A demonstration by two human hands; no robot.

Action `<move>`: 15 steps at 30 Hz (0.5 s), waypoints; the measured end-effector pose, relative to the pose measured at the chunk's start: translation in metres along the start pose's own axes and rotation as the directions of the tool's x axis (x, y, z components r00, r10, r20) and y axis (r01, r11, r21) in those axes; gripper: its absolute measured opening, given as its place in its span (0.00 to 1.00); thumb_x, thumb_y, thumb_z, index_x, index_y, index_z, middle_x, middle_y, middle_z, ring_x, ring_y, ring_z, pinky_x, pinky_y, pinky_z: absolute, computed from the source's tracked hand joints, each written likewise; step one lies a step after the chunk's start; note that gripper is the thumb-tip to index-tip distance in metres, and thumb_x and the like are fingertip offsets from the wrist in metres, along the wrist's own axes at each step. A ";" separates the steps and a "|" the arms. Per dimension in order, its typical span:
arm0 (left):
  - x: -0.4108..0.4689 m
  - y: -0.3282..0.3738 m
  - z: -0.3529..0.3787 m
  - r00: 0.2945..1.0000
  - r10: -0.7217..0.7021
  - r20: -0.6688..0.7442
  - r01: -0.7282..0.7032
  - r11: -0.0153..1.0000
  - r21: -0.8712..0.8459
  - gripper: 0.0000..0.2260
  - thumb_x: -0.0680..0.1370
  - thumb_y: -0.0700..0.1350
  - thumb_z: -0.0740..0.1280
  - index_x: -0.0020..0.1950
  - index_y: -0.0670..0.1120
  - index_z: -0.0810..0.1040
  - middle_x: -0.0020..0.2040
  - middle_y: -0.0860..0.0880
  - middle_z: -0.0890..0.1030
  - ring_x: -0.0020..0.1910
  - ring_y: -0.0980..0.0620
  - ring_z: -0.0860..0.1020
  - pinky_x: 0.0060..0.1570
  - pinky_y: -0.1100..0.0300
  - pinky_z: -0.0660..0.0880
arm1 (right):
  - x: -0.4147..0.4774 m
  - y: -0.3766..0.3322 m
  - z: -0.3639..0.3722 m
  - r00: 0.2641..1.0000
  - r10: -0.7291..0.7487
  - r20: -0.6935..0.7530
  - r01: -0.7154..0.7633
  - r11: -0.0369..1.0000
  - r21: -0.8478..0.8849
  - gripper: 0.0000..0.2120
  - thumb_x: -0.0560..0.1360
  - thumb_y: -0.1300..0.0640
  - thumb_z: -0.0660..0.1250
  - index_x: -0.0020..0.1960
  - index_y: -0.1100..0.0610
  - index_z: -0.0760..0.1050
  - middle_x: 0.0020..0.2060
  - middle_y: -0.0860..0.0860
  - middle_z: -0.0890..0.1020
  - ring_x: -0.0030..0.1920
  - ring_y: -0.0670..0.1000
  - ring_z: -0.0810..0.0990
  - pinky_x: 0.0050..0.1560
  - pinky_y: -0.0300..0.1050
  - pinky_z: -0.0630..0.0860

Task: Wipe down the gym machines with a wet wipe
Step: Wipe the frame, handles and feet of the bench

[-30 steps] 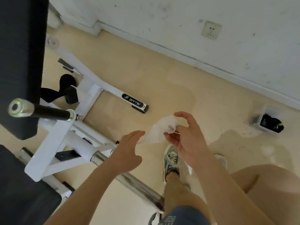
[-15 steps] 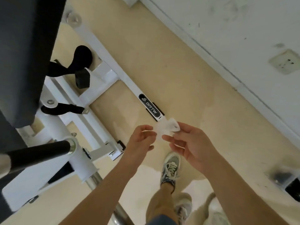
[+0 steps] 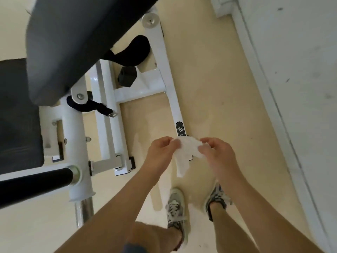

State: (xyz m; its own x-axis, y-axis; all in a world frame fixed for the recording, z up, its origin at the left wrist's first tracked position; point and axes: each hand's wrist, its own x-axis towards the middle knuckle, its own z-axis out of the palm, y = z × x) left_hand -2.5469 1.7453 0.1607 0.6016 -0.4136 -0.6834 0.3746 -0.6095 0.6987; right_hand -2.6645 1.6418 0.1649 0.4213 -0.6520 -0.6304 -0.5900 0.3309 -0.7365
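The person stood beside the white gym machine (image 3: pixel 168 73) with both arms stretched out in front, holding a wet wipe (image 3: pixel 185 154) between the two hands. The left hand (image 3: pixel 160 155) pinched one upper end of it with curled fingers and thumb. The right hand (image 3: pixel 218 156) pinched the other end the same way, so the crumpled white sheet spanned the gap between them and a loose tail hung down nearer the left hand. The wipe was up in the air, well above the floor. From above it covered the near end of the frame's long floor rail, just below the black logo label (image 3: pixel 180 129) on that rail. To the left rose the machine's big dark back pad (image 3: pixel 76 39), tilted, with a second dark pad (image 3: pixel 16 115) lower down at the edge. A black padded handle (image 3: pixel 36 178) jutted from the white upright, and a chrome bar (image 3: pixel 84 209) came out below it. Under the big pad a black rubber stop (image 3: pixel 126 77) sat by a cross-member, and a black strap (image 3: pixel 94 106) with a metal end lay against the frame. The left trainer (image 3: pixel 176 207) and right trainer (image 3: pixel 218 199), grey and laced, stood on the pale yellow floor (image 3: pixel 218 79), near a white wall (image 3: pixel 300 61) with a skirting board.
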 end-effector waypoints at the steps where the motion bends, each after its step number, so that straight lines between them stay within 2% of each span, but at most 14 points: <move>1: 0.010 -0.006 0.004 1.000 0.008 0.001 -0.008 0.999 -0.046 0.11 0.77 0.46 0.69 0.34 0.47 0.77 0.32 0.53 0.75 0.34 0.55 0.70 0.39 0.61 0.67 | 0.013 -0.001 -0.004 0.998 0.027 0.062 -0.031 0.997 0.067 0.09 0.73 0.63 0.67 0.35 0.60 0.71 0.38 0.51 0.79 0.38 0.48 0.75 0.42 0.37 0.71; 2: 0.020 -0.014 0.007 1.000 0.010 -0.004 -0.011 0.995 -0.098 0.13 0.77 0.47 0.69 0.33 0.48 0.74 0.31 0.52 0.73 0.34 0.54 0.70 0.39 0.60 0.67 | 0.027 -0.001 -0.005 0.991 0.055 0.121 -0.068 0.991 0.111 0.10 0.73 0.65 0.66 0.35 0.60 0.69 0.34 0.55 0.75 0.36 0.49 0.73 0.41 0.41 0.72; 4: 0.039 -0.032 0.014 1.000 0.016 -0.026 -0.021 0.985 -0.169 0.15 0.76 0.48 0.70 0.32 0.47 0.71 0.31 0.49 0.71 0.33 0.52 0.68 0.36 0.58 0.65 | 0.052 0.005 -0.006 0.975 0.119 0.190 -0.146 0.980 0.138 0.10 0.74 0.66 0.65 0.36 0.59 0.68 0.35 0.57 0.69 0.36 0.53 0.71 0.34 0.42 0.72; 6: 0.059 -0.053 0.016 1.000 0.007 -0.028 -0.012 0.984 -0.176 0.17 0.75 0.48 0.72 0.30 0.46 0.69 0.28 0.50 0.71 0.28 0.53 0.68 0.34 0.58 0.65 | 0.078 0.014 -0.004 0.956 0.167 0.243 -0.190 0.979 0.072 0.10 0.75 0.66 0.66 0.38 0.57 0.68 0.36 0.57 0.72 0.35 0.53 0.73 0.31 0.40 0.68; 8: 0.080 -0.072 0.014 0.999 0.000 -0.041 -0.006 0.987 -0.161 0.20 0.74 0.49 0.73 0.28 0.47 0.67 0.24 0.52 0.70 0.24 0.54 0.68 0.33 0.61 0.66 | 0.107 0.019 -0.001 0.922 0.180 0.343 -0.166 0.984 -0.070 0.05 0.75 0.63 0.68 0.45 0.56 0.73 0.38 0.53 0.77 0.35 0.50 0.76 0.32 0.39 0.68; 11: 0.119 -0.108 0.017 0.995 -0.011 -0.101 0.008 1.000 -0.025 0.23 0.73 0.53 0.73 0.28 0.47 0.64 0.26 0.52 0.63 0.25 0.54 0.61 0.24 0.64 0.58 | 0.156 0.037 0.004 0.840 0.222 0.496 -0.068 0.949 -0.309 0.08 0.75 0.60 0.70 0.53 0.57 0.80 0.39 0.50 0.80 0.38 0.47 0.76 0.33 0.37 0.71; 14: 0.164 -0.145 0.035 0.995 -0.015 -0.099 0.030 0.987 0.157 0.24 0.72 0.57 0.72 0.27 0.43 0.69 0.25 0.52 0.67 0.25 0.53 0.64 0.24 0.64 0.60 | 0.202 0.073 0.015 0.826 0.246 0.507 0.060 0.857 -0.512 0.05 0.76 0.61 0.69 0.49 0.61 0.82 0.37 0.51 0.77 0.38 0.48 0.72 0.31 0.35 0.70; 15: 0.178 -0.156 0.042 0.996 -0.002 -0.087 0.022 0.975 0.222 0.24 0.72 0.58 0.72 0.25 0.45 0.68 0.23 0.54 0.67 0.23 0.54 0.64 0.24 0.64 0.61 | 0.217 0.087 0.019 0.828 0.243 0.505 0.094 0.827 -0.554 0.06 0.76 0.62 0.68 0.47 0.63 0.82 0.36 0.52 0.76 0.37 0.48 0.71 0.30 0.36 0.69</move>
State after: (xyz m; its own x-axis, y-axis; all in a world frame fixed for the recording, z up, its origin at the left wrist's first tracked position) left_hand -2.5273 1.7382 -0.0788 0.6600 -0.3515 -0.6640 0.2214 -0.7535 0.6190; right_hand -2.6113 1.5414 -0.0406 0.5530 -0.1154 -0.8252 -0.8298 -0.1654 -0.5329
